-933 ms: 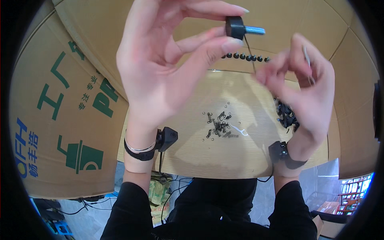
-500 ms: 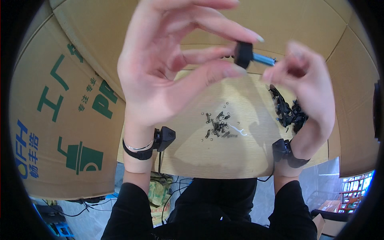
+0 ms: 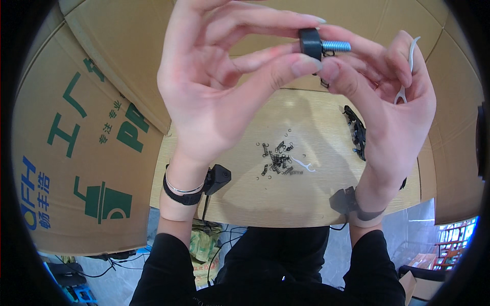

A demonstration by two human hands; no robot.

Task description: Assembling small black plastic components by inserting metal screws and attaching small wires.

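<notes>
Both hands now meet: the left hand pinches the black knob with its threaded stud, the right hand touching it while grasping a white pick; green-printed cardboard walls the worktop.

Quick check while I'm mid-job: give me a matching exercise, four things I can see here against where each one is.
Things:
1. black knob with threaded metal bolt
2. white plastic pick
3. pile of small dark springs
4. cluster of black plastic parts

Places:
A. middle of the wooden table
B. pinched by the left hand
C. table, behind the right hand
D. hooked in the right hand

Pairs: 1-B, 2-D, 3-A, 4-C
</notes>
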